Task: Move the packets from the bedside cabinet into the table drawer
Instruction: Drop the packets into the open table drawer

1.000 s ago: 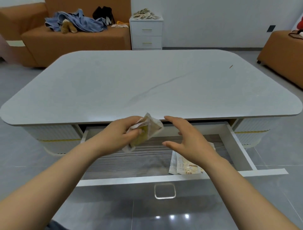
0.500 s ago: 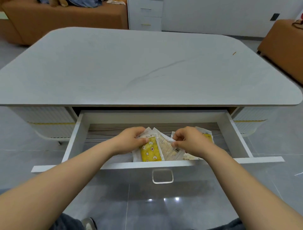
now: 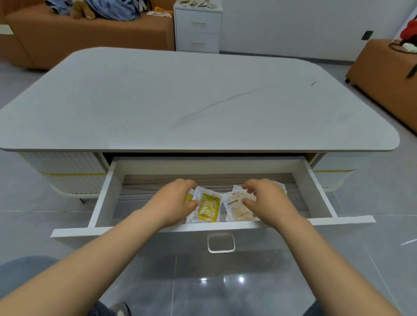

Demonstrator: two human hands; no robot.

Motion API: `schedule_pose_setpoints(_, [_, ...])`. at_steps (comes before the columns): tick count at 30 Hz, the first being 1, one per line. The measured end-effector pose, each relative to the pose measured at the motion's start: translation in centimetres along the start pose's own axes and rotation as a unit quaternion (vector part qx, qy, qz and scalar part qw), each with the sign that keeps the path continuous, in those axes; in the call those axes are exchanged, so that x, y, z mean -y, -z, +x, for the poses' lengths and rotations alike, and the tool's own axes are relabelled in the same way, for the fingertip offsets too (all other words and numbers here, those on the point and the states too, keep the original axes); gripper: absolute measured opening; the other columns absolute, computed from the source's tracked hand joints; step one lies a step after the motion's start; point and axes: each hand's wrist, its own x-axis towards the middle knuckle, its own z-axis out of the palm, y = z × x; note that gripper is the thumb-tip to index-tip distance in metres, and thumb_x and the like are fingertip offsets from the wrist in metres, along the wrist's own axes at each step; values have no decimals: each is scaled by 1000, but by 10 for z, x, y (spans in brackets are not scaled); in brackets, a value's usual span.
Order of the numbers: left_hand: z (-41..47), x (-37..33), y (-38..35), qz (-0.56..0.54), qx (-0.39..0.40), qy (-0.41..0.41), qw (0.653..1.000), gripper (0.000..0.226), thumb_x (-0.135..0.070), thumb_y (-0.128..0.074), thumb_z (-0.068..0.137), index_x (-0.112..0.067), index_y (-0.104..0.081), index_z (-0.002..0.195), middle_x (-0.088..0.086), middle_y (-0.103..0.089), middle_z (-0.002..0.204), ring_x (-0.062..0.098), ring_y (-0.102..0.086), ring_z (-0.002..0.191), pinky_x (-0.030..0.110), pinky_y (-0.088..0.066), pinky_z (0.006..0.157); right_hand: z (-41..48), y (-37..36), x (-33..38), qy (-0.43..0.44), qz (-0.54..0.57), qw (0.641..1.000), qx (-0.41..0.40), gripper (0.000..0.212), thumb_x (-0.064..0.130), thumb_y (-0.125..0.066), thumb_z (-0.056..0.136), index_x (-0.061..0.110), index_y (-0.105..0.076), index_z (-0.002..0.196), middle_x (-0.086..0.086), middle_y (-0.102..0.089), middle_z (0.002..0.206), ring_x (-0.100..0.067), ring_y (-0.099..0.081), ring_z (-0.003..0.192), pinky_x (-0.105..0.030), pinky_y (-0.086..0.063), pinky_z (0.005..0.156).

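The table drawer (image 3: 106, 191) is pulled out under the grey table top (image 3: 203, 101). On its floor lie a clear packet with yellow contents (image 3: 208, 207) and a beige packet (image 3: 239, 209), side by side. My left hand (image 3: 173, 203) hovers over the yellow packet's left edge with its thumb resting on it and fingers apart. My right hand (image 3: 268, 200) is arched over the beige packet, fingers spread, and hides part of another packet behind it. Far back stands the white bedside cabinet (image 3: 198, 29) with several packets (image 3: 198, 2) on top.
An orange sofa (image 3: 90, 33) with heaped clothes stands at the back left beside the cabinet. Another orange seat (image 3: 383, 74) is at the right. The drawer's front panel with its handle (image 3: 221, 243) juts toward me over the grey tiled floor.
My hands went down into the drawer with the packets. The packets were spread apart and now lie flat, and my fingers have loosened from them.
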Motion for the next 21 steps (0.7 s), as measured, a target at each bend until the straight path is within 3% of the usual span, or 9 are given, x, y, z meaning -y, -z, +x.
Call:
schedule_pose_setpoints(7, [25,-7,26,39,18,-45,998,47,-36,-53,91,-25,-43,135,-4,-48,135,16,-48,121,31,-40,100,19,29,-8,23,-60,997,53,40,34,-56,91,28,-52,130,7,-57,129,-13,-53,117,-28,-44,92])
schedule_pose_setpoints(13, [65,-52,72,64,67,-101,991,40,-36,-50,93,-23,-45,131,-3,-52,128,15,-49,115,32,-43,97,50,93,-9,-2,-62,998,20,41,35,-56,92,28,-50,132,8,-56,128,-11,-54,114,-25,-44,92])
schedule_pose_setpoints(17, [63,-91,132,90,98,-93,987,38,-36,-50,93,-20,-46,127,0,-52,125,17,-51,110,34,-45,94,35,154,-5,-21,-68,996,61,40,35,-55,92,29,-50,131,8,-57,125,-12,-54,112,-25,-45,90])
schedule_pose_setpoints(21, [45,-152,216,81,105,-98,986,46,-38,-52,92,-22,-42,134,0,-49,133,18,-49,119,33,-42,99,-1,254,-1,-43,-65,995,64,39,34,-56,91,29,-51,129,7,-57,124,-13,-53,114,-30,-45,93])
